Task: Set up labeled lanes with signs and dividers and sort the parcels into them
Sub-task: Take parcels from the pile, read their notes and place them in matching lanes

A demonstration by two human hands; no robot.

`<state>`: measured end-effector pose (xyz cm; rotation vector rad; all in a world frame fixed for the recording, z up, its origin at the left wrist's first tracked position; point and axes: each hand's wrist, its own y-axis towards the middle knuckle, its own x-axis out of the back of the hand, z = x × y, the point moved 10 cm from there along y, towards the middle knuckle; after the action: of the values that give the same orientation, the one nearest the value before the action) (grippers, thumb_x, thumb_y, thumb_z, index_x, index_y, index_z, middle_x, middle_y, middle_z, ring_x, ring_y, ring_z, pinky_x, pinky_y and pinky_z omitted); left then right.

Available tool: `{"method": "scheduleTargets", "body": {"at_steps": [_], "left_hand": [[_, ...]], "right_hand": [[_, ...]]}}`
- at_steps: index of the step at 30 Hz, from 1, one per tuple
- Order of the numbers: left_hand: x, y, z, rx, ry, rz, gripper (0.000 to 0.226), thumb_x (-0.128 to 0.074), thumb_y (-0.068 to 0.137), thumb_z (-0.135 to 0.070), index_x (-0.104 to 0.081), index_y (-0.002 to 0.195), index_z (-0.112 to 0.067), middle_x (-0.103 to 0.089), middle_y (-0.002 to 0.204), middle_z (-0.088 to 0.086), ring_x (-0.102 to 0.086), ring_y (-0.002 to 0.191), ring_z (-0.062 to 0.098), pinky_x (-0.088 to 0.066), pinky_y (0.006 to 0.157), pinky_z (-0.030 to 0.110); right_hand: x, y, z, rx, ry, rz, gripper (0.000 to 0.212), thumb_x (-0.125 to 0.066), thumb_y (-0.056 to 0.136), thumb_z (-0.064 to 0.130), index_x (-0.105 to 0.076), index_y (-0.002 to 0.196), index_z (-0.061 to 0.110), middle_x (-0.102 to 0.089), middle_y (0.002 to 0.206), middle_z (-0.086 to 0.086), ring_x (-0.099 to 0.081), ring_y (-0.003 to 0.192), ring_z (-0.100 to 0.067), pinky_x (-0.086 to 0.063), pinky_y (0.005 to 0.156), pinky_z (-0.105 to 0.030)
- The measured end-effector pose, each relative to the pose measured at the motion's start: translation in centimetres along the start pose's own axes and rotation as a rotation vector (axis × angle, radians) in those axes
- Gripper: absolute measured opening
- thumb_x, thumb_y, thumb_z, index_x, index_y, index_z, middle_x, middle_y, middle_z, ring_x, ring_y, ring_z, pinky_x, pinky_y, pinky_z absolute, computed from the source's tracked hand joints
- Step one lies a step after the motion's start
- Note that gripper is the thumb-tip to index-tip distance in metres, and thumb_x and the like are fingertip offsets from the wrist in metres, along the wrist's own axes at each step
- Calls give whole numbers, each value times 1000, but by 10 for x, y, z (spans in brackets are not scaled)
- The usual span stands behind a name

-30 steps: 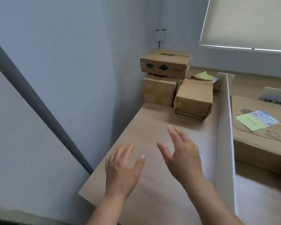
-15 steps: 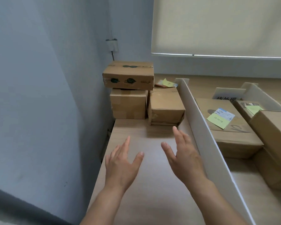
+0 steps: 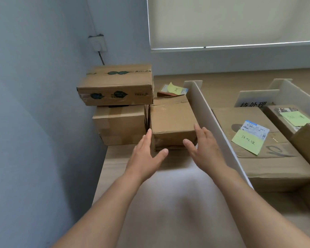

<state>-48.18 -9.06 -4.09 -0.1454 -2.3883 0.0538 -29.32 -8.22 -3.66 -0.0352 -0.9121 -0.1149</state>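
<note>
A small brown parcel [image 3: 171,120] stands in the leftmost lane of the wooden table [image 3: 113,165]. My left hand [image 3: 145,158] is open at its front left corner, fingers straight, thumb near the front face. Open as well, my right hand [image 3: 204,149] is at its front right corner, fingertips along the right side. Whether either hand touches the box is unclear. To its left, a flat parcel with green marks [image 3: 115,85] lies on another parcel [image 3: 120,124]. A white divider [image 3: 209,119] bounds the lane on the right.
A large flat parcel [image 3: 261,158] with a green note [image 3: 247,142] fills the lane to the right, behind it a white sign [image 3: 254,101] with black characters. More parcels [image 3: 293,120] and a second divider [image 3: 301,97] are at far right. The wall [image 3: 43,104] closes the left side.
Both hands have reached forward from the bare table to the front corners of the small parcel. The view has turned right and moved closer to the boxes.
</note>
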Motion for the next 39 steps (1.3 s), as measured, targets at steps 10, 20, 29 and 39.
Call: {"method": "scheduleTargets", "body": {"at_steps": [10, 20, 29, 39], "left_hand": [[-26, 49, 14, 90, -148, 53, 82, -61, 88, -35, -8, 151, -26, -16, 157, -4, -17, 144, 14, -19, 113, 30], [-18, -55, 33, 80, -218, 70, 82, -62, 87, -36, -10, 150, -29, -21, 155, -8, -23, 141, 11, -23, 112, 28], [-11, -167, 51, 77, -67, -10, 80, -56, 86, -51, -13, 150, -30, -35, 146, -3, -44, 127, 11, -36, 104, 28], [3, -162, 57, 247, 90, -1, 71, -36, 88, -64, -36, 143, -18, -52, 129, 4, -47, 121, 21, -39, 100, 36]], "right_hand": [[-21, 44, -22, -40, 1, 68, 74, -49, 95, 39, -7, 151, 18, -23, 152, -14, -21, 141, -27, -24, 113, -38], [-10, -69, -11, -74, -100, 106, 75, -45, 94, 47, 0, 151, 26, -38, 139, -7, -43, 124, -23, -38, 98, -35], [-2, -183, -6, -128, -228, 71, 78, -36, 92, 59, 4, 150, 27, -40, 137, -4, -49, 120, -24, -42, 92, -36], [12, -172, -47, -415, -88, 87, 68, -28, 92, 63, -43, 137, 15, -52, 132, -10, -50, 118, -30, -42, 91, -40]]}}
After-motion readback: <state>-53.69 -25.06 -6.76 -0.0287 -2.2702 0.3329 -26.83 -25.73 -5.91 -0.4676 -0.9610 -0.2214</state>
